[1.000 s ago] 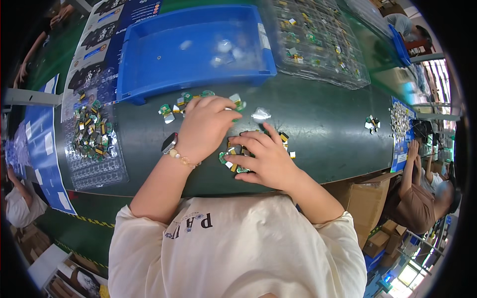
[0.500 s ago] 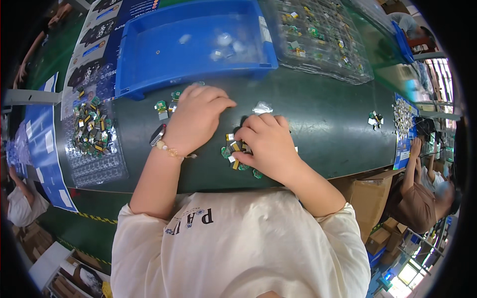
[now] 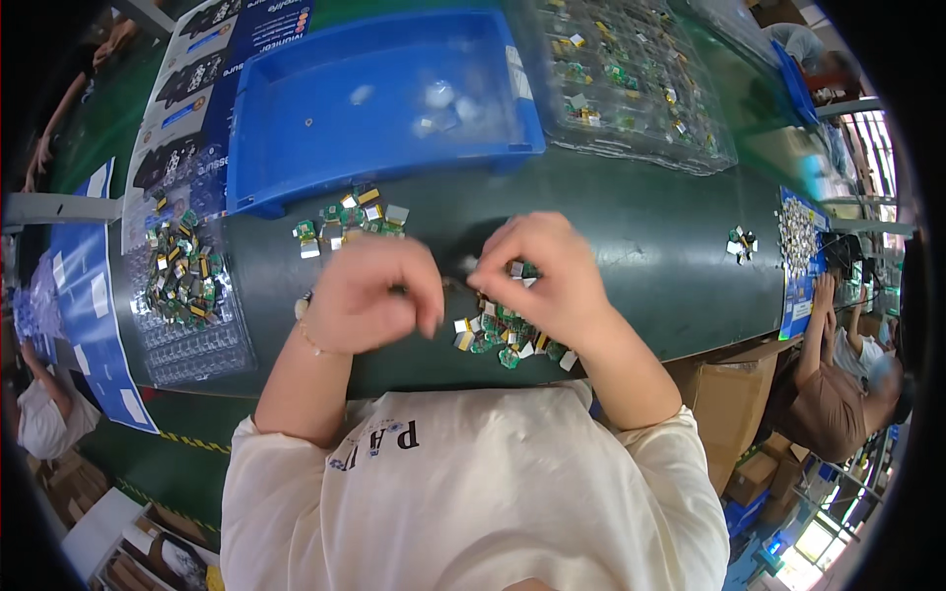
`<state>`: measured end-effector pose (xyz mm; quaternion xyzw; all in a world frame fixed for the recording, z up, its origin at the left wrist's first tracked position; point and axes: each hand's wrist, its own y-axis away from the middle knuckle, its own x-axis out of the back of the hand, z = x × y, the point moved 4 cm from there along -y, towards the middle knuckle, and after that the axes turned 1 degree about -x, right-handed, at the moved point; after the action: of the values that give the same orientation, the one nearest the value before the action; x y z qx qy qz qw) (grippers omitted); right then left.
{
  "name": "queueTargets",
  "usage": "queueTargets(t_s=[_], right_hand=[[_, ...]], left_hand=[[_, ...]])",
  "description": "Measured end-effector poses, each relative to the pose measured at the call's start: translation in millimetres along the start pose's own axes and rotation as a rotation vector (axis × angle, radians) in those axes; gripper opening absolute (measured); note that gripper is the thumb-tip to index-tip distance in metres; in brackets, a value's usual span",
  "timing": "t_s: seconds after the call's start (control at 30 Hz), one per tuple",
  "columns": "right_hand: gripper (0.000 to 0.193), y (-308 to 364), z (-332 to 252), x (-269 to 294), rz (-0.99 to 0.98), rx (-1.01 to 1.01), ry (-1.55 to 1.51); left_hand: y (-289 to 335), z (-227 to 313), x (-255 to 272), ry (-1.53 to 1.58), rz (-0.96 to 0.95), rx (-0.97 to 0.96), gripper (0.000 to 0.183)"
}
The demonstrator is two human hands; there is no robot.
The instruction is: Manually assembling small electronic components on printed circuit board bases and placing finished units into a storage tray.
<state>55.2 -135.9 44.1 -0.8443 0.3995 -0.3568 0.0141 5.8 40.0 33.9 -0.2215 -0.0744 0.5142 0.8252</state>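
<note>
My right hand is closed in a pinch over the near pile of small circuit boards, green with white and gold parts. A small thin piece shows at its fingertips, too blurred to name. Facing it, my left hand is curled and smeared by motion; whatever lies inside its fingers is hidden. Another group of small circuit boards lies just beyond my left hand, in front of the blue tray.
A clear plastic tray at left carries a heap of similar boards. Stacked clear trays holding boards stand at back right. A small cluster of parts sits far right. A cardboard box is beside the dark green table; other people work nearby.
My left hand has drawn back from the far group of boards, uncovering it. The right hand has lifted off the near pile into a pinch, and more of that pile shows.
</note>
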Motion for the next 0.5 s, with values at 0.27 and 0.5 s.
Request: queueTargets(t_s=[0.27,0.5], right_hand=[[0.021,-30.1,6.8,16.0,0.263,0.125,0.159],[0.018,-14.1,9.1,9.4,0.331,0.297,0.348]], left_hand=[[3.5,-40.5,-39.8,0.075,0.221,0.442,0.03],[5.0,-53.6,-25.5,0.291,0.531,0.488,0.037]])
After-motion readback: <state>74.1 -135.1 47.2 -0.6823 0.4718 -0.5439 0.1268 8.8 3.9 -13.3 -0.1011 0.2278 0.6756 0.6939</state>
